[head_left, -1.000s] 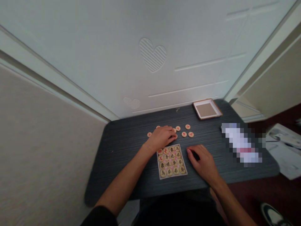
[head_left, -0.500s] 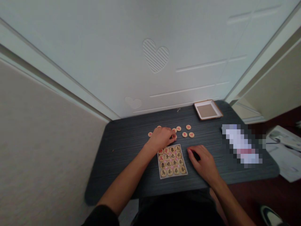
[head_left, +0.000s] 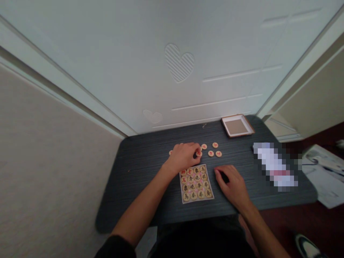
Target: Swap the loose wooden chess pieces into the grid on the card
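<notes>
My left hand [head_left: 185,156] reaches over the dark table, thumb and fingers closed round a red-lettered Chinese chess piece [head_left: 199,154]. Below it lies a square tray [head_left: 197,201] holding rows of round Chinese chess pieces, most with black characters and a few with red at the upper left. Just right of the tray, my right hand [head_left: 233,184] rests on the table with curled fingers and thumb drawn in; nothing shows in it. More red pieces lie loose beyond the tray, among them one [head_left: 215,145] at the upper right. The left hand partly covers others.
An open shallow box lid [head_left: 238,126] lies at the table's back right corner. A pixelated object [head_left: 274,166] is on the right side of the table [head_left: 129,193]. A white panel with raised hearts [head_left: 179,62] stands behind the back edge.
My left hand has shifted slightly, its fingers drawing round the red piece near the tray. My right hand stays in place.
</notes>
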The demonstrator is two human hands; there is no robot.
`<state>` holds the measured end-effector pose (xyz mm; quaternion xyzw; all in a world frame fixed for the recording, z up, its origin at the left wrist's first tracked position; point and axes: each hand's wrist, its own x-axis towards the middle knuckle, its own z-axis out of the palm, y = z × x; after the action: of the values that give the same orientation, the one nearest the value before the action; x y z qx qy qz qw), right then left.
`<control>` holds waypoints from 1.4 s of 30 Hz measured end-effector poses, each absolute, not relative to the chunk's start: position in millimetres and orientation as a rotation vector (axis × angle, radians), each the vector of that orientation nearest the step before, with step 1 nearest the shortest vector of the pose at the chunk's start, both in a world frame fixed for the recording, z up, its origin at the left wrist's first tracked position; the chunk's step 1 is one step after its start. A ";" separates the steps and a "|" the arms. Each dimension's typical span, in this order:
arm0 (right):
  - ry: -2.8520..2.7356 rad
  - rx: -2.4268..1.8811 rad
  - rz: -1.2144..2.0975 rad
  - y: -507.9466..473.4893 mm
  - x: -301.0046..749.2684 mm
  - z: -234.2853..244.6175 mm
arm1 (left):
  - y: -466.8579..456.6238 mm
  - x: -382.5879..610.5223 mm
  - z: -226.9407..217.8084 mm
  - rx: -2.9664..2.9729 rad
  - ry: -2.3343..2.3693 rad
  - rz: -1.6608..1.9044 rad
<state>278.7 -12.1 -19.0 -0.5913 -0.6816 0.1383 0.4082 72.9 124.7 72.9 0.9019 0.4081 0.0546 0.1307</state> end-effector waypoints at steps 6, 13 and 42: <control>-1.624 -1.569 0.318 -9.8 279.7 -22.6 | 121.6 41.0 86.4 2.451 1.069 0.446; -1.616 -1.628 0.325 1.8 284.4 -27.5 | 95.7 0.7 93.5 2.217 1.067 0.626; -1.950 -1.571 0.412 82.2 320.4 -17.1 | 32.6 -48.3 1.2 1.420 1.368 0.975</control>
<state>320.4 82.2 -17.1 -0.5911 -0.7336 0.1550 0.2973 -48.3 32.6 1.2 0.5754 0.5542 0.3949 0.4537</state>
